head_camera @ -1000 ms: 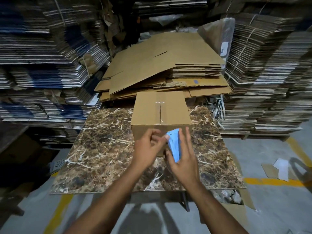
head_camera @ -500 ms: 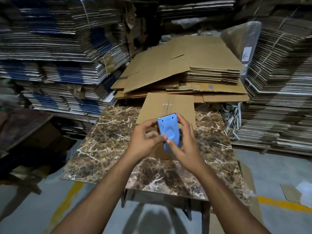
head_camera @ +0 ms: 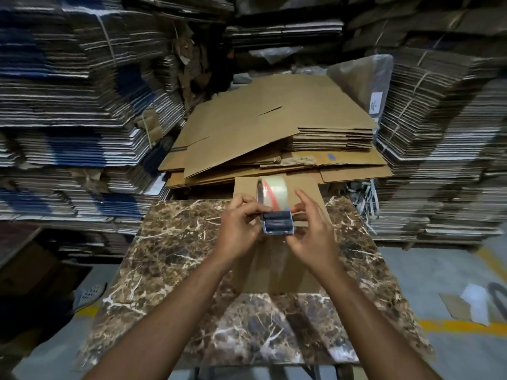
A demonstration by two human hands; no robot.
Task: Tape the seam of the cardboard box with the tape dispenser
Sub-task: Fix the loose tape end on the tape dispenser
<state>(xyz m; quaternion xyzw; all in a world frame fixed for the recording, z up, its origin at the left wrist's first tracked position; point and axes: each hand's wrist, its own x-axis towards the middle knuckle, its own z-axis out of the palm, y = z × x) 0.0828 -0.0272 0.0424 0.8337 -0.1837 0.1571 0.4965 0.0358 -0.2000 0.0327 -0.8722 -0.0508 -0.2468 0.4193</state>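
Both hands clench the tape dispenser above the cardboard box, its seam running near-to-far directly below.

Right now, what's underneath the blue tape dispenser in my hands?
The brown cardboard box lies under the blue tape dispenser, on the marble-patterned table. Both hands, left and right, hide much of its top, so the seam cannot be seen.

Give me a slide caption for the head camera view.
Both hands, left and right, hold a tape dispenser above a cardboard box on a marble table.
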